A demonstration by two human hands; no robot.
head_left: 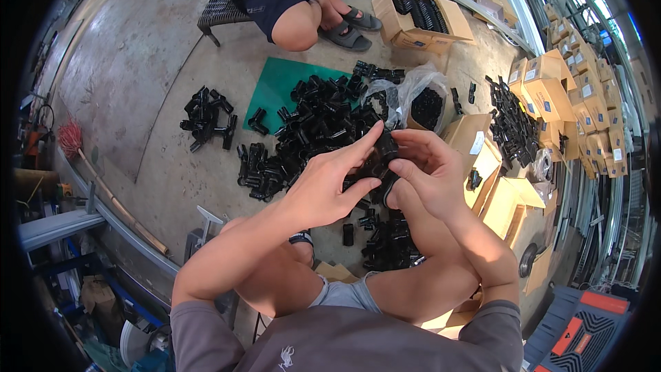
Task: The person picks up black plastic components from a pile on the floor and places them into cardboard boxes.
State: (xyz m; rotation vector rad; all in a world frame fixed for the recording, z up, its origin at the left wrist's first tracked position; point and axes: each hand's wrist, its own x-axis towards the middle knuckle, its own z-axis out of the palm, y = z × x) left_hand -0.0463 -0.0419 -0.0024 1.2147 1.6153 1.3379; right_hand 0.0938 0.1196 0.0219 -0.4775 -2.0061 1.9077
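Observation:
A black plastic pipe fitting (388, 146) is held up in front of me, over the pile and near my right knee. My right hand (430, 169) grips it from the right, with thumb and fingers bent around it. From the other side my left hand (336, 180) holds it, the long fingers and the thumb stretched toward its two ends. The fingers partly hide its shape. Beneath my hands, a heap of similar black fittings (323, 117) spreads over a green sheet (268, 81) and the concrete floor.
A smaller cluster of fittings (206, 114) lies left. Across from me sits another person (275, 0) on a woven stool (224, 14). An open carton (441, 38) of black parts, a plastic bag (416, 86) and stacked cartons (585, 96) stand right. A broom (110, 189) lies left.

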